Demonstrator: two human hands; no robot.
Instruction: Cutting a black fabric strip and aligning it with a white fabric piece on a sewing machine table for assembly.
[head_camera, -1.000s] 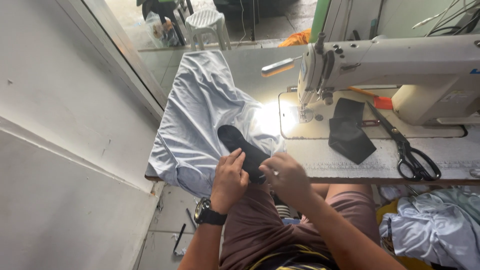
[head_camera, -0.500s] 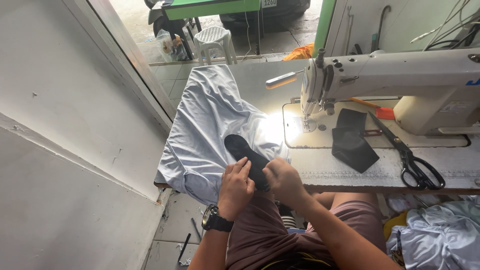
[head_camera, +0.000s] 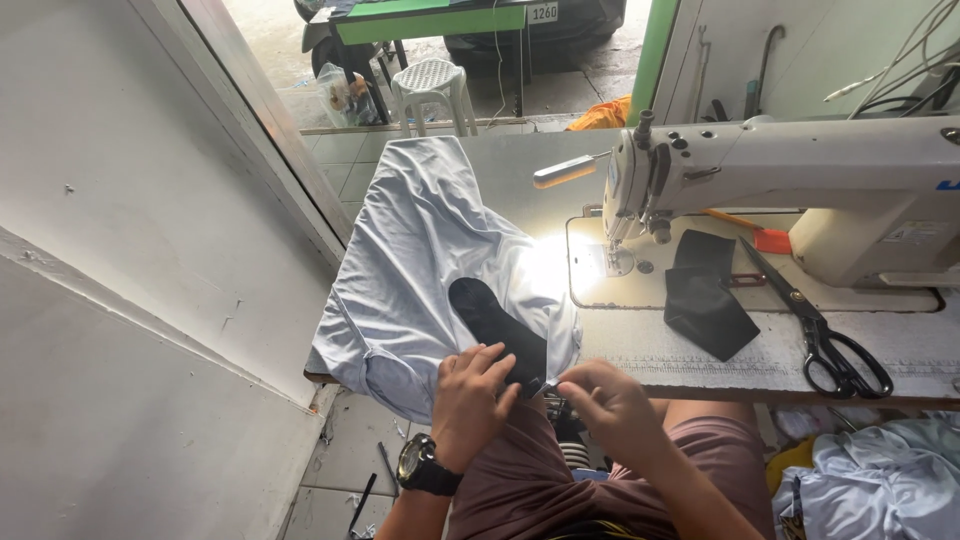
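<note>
your left hand (head_camera: 470, 400) and right hand (head_camera: 610, 405) pinch near end of long black fabric strip (head_camera: 495, 322); strip runs up-left over pale blue cloth (head_camera: 420, 250), left hand nearer.

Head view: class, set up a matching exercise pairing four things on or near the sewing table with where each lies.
1 scissors
2 black fabric strip
3 plastic stool
4 wristwatch

a on the left wrist
b outside, beyond the table
c on the pale blue garment
d at the table's right, by the sewing machine

Pairs: 1-d, 2-c, 3-b, 4-a
</note>
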